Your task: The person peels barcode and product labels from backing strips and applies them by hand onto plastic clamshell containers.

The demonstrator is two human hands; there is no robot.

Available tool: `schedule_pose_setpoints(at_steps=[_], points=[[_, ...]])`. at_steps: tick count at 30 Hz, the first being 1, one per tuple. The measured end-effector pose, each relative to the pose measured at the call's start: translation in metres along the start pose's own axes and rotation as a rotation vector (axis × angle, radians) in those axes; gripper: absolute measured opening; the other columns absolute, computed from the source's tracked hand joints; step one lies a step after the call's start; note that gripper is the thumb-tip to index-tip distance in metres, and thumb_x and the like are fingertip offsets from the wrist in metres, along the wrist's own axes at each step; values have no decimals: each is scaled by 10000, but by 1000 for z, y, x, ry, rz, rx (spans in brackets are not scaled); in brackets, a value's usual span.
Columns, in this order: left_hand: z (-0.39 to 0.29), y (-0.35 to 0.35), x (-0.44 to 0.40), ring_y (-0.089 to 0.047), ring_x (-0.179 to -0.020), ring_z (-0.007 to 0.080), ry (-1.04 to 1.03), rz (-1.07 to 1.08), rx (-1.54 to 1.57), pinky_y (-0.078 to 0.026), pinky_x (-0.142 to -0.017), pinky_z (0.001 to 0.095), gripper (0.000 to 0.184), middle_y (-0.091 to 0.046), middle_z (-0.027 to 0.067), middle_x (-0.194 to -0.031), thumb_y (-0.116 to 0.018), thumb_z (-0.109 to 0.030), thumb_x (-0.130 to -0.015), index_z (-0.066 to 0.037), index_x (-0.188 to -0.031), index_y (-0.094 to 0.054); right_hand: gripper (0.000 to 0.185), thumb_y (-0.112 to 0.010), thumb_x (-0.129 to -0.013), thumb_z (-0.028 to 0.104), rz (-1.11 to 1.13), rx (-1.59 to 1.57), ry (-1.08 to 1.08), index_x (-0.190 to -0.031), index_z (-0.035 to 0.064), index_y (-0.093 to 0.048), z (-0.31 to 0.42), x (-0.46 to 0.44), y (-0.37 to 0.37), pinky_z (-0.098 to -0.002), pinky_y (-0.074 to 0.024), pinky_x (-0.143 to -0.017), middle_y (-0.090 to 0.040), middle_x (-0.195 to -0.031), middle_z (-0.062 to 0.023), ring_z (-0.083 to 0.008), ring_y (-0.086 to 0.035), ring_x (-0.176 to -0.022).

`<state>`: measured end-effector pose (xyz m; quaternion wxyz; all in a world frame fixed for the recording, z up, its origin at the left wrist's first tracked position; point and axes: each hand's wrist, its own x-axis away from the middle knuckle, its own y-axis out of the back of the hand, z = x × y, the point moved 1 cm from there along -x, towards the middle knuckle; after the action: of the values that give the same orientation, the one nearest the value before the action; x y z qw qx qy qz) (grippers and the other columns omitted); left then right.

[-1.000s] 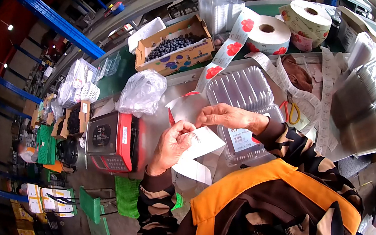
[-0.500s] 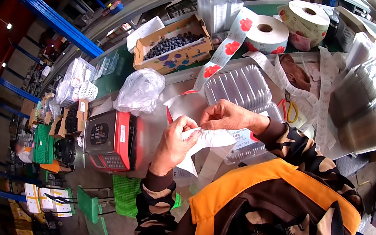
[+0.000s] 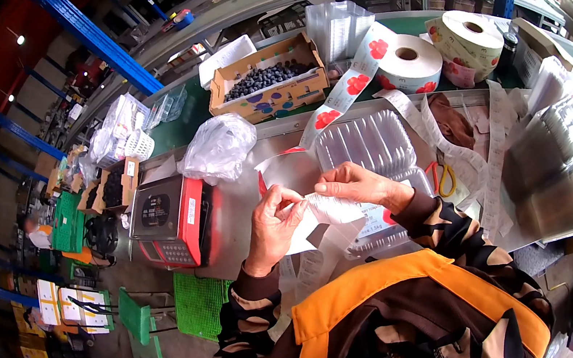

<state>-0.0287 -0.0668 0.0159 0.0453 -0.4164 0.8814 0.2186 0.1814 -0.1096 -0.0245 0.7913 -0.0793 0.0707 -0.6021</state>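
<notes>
Between my two hands is a white printed label strip [image 3: 335,209], bent and folded, with a loose length hanging below. My left hand [image 3: 273,229] pinches its left end between thumb and fingertips. On the other side, my right hand [image 3: 361,186] is closed on the strip's upper edge, thumb lying along it. Just beyond my right hand sits an open clear plastic clamshell box [image 3: 365,140]. A label with red print shows on its near half, partly covered by the strip and hand. A ribbon of labels with red fruit pictures [image 3: 357,84] runs down from a label roll [image 3: 408,63].
A red scale [image 3: 174,222] stands left, near a crumpled plastic bag [image 3: 219,148]. Behind are a cardboard box of blueberries [image 3: 270,101] and a second label roll [image 3: 467,44]. Scissors [image 3: 445,176], loose label strips [image 3: 460,151] and stacked clear boxes [image 3: 552,164] lie right.
My right hand has opened out from a tight pinch and slid slightly right along the strip. My left hand has turned a little, still pinching it. The view has tilted slightly upward.
</notes>
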Motion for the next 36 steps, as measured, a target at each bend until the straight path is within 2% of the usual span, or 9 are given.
schedule_pose_setpoints(at_steps=[7,12,14,19,21,25,30,33,36], points=[[28,11,22,-518,-796,22,377,255,173,-440,-712,205,136,-573,-34,-811,-638,-125,-948,-16,-938,-557,325,-660,-945,275,-47,-17,-4,-726,35,-672,3,10,19,-215,-338,-502,-554,-642,86,-3,-432,-569],[20,7,35,-462,-668,29,30,-283,103,-411,-620,217,176,-538,-49,-715,-620,-143,-964,-28,-852,-549,253,-662,-938,221,-337,-228,-116,-782,24,-693,-14,2,35,-224,-384,-492,-599,-654,29,-35,-508,-540],[17,13,33,-510,-703,23,5,-451,289,-435,-653,208,164,-581,-45,-740,-620,-135,-963,-37,-845,-562,287,-649,-946,242,-337,133,-41,-796,1,-692,-23,1,51,-232,-387,-489,-576,-626,28,-36,-495,-548],[13,-25,16,-544,-870,92,-191,110,-22,-460,-768,268,179,-587,44,-894,-673,-152,-921,-24,-888,-552,254,-628,-956,188,176,361,114,-812,-21,-632,1,6,2,-253,-360,-508,-500,-602,20,-38,-401,-598],[11,-28,12,-403,-723,89,33,168,90,-398,-651,263,227,-443,7,-757,-669,-149,-928,-25,-845,-499,240,-665,-928,186,75,393,41,-848,-37,-627,8,4,5,-275,-417,-567,-536,-658,-19,-83,-474,-615],[11,-34,8,-356,-674,16,40,-231,175,-334,-566,205,246,-407,-63,-712,-625,-146,-963,-50,-805,-463,140,-677,-892,144,-646,935,742,-854,13,-645,22,12,-14,-354,-449,-691,-604,-786,-120,-260,-584,-696],[-11,-28,20,-402,-727,32,6,-395,245,-387,-629,221,212,-443,-39,-761,-601,-149,-977,-32,-849,-478,734,-303,-985,618,61,-288,9,-1009,-30,-649,-71,24,-21,-353,-482,-750,-677,-846,-134,-238,-634,-769],[-15,-33,54,-399,-819,34,39,-171,263,-387,-709,230,181,-421,-38,-824,-574,-178,-993,-46,-914,-479,755,-355,-948,663,-63,-945,-247,-1317,26,-522,-24,15,-65,-399,-478,-933,-646,-1132,-125,-271,-618,-1042],[-23,-21,102,-387,-842,46,196,-155,133,-373,-723,254,247,-404,-27,-849,-577,-254,-992,-47,-923,-460,666,-425,-955,607,14,-953,-68,-1373,95,-503,-53,-7,-35,-397,-477,-944,-629,-1202,-103,-240,-608,-1065]])
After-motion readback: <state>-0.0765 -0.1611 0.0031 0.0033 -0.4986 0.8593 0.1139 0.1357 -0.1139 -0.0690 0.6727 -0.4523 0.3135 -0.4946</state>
